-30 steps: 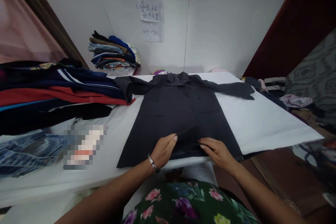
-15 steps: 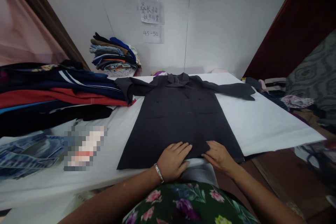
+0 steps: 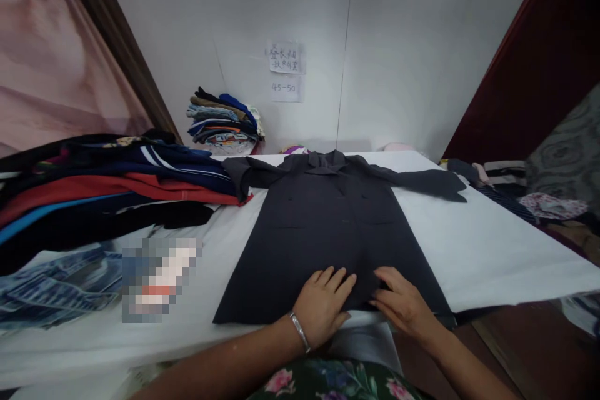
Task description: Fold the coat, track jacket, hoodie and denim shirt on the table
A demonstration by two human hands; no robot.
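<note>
A dark grey coat lies front up on the white-covered table, its collar at the far side and its hem along the near edge. Both sleeves reach out sideways; the left one touches a clothes pile. My left hand, with a silver bracelet on the wrist, rests flat on the coat near the hem, fingers spread. Just to its right, my right hand pinches the coat's front edge close to the hem, thumb below and fingers above.
Piled clothes cover the table's left side, with blue jeans nearer me. A folded stack stands against the back wall below paper signs. More clothes lie beyond the right edge. A blurred-out patch sits beside the jeans.
The view has tilted up a little, so everything sits lower in the picture. My left hand stays flat on the coat, and my right hand still pinches its front edge.
</note>
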